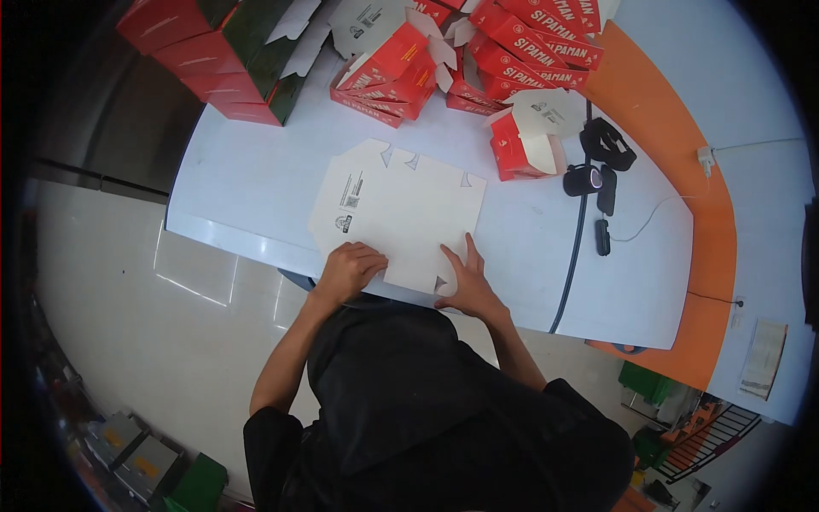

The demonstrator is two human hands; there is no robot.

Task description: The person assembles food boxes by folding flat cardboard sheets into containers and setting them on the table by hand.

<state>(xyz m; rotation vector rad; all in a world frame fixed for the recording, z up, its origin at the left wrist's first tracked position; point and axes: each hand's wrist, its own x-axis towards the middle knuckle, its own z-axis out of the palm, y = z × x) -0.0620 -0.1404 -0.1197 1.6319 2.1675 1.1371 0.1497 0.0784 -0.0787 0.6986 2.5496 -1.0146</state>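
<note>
A flat cardboard box blank [409,218] lies on the table in front of me, pale inner side up. Black print and a square code show at its left, and small notches run along its edges. At the near left edge, my left hand [348,271] has its fingers curled and pressed together on the cardboard; the fingertips are partly hidden. My right hand [471,280] rests at the near right corner, thumb and fingers spread over the blank and its edge.
Folded red boxes [392,72] and more red boxes [533,47] are piled at the back. A dark-sided box stack [217,64] stands back left. One open red box [522,149] sits right of the blank. A black cable [573,264] crosses the white table [529,256], near a black cylindrical device [582,180].
</note>
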